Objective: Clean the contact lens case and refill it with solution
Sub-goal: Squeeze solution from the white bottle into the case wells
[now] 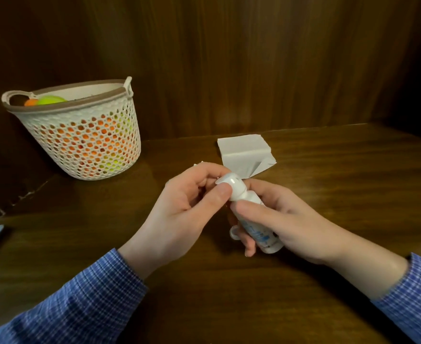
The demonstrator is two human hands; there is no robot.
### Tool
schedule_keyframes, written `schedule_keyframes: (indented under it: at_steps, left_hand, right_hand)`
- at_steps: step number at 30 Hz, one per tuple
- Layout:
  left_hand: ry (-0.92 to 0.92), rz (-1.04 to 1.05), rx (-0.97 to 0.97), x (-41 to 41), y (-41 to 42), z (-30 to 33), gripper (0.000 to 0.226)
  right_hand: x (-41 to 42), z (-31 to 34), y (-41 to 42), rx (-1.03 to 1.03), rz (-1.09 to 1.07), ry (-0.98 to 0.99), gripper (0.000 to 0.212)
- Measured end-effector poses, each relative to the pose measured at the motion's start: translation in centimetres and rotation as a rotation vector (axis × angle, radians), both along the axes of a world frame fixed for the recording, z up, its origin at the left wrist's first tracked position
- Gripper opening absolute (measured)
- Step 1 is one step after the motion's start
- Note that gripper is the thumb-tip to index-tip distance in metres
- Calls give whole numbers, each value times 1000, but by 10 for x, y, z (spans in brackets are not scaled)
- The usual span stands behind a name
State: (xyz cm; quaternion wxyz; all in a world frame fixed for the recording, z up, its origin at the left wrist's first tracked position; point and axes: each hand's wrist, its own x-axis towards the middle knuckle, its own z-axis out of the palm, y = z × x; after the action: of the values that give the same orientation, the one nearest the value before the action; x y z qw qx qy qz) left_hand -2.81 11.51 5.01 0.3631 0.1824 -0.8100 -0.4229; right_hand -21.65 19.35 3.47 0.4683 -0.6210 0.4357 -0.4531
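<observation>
Solution bottle (251, 220) sits in our hands above the middle of the tabletop (328, 170), tilted with its white cap (234, 186) up and to the left. Going from the left, a perforated white basket (80, 142) with orange and green things inside stands at the back of the tabletop, well apart from us. Our left hand (179, 207) pinches the cap between thumb and fingers (212, 170). Our right hand (279, 219) wraps closed around the bottle's body. A small white piece (233, 233) shows under the bottle, mostly hidden; we cannot tell whether it is the lens case. Behind the hands lies a folded white tissue (244, 151).
</observation>
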Motion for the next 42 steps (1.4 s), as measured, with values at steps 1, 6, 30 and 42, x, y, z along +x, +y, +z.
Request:
schedule_keyframes:
  at_steps: [1, 6, 30, 42]
  left_hand:
    - [8, 31, -8, -1, 1, -1, 32]
    - [-20, 184, 13, -6, 6, -4, 40]
    - [-56, -176, 52, -4, 2, -8, 33]
    - [-16, -240, 68, -6, 7, -3, 32]
  right_hand:
    - [1, 1, 0, -3, -34, 4, 35]
    - [5, -1, 5, -73, -152, 191, 26]
    - [3, 2, 2, 471, 285, -481, 42]
    - [8, -3, 4, 505, 288, -489, 46]
